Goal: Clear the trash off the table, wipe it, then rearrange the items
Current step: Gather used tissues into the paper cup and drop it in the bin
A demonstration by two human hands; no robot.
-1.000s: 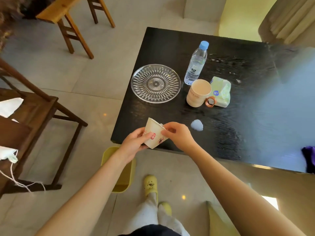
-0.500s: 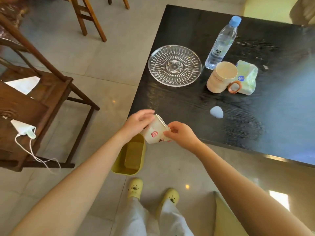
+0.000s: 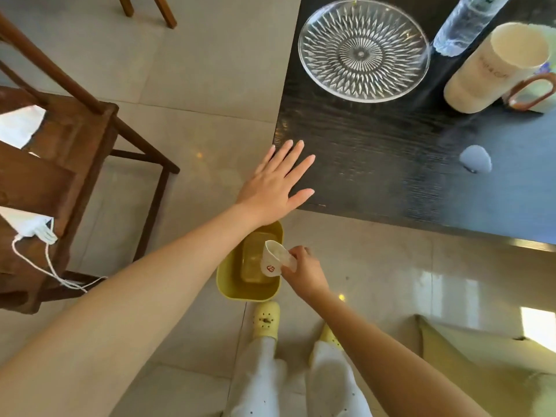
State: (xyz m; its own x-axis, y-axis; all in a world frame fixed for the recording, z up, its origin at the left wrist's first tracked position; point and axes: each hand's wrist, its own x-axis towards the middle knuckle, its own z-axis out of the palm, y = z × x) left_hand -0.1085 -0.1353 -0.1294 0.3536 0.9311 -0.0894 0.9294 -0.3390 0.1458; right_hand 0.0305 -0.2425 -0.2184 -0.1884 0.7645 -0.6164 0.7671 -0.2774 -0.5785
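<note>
My right hand [image 3: 305, 270] grips a crumpled white paper cup [image 3: 273, 260] with a red mark, tilted on its side just over the yellow trash bin [image 3: 237, 288] on the floor. My left hand [image 3: 275, 183] is spread flat with fingers apart at the near left corner of the black table [image 3: 376, 164], holding nothing. On the table stand a clear glass plate [image 3: 362, 49], a cream mug [image 3: 493, 67] with an orange handle, a water bottle [image 3: 463, 24] and a small pale scrap [image 3: 475, 158]. A tissue pack [image 3: 541, 99] is mostly hidden behind the mug.
A wooden chair [image 3: 60, 152] with a white face mask [image 3: 34, 228] on it stands to the left. Another chair's legs [image 3: 150, 9] show at the top. My feet in yellow clogs [image 3: 266, 320] are just behind the bin. A yellow cushion [image 3: 481, 365] lies at lower right.
My left hand let go of the paper cup and moved up to the table corner, fingers spread. My right hand carried the cup down over the bin. The view tilted downward.
</note>
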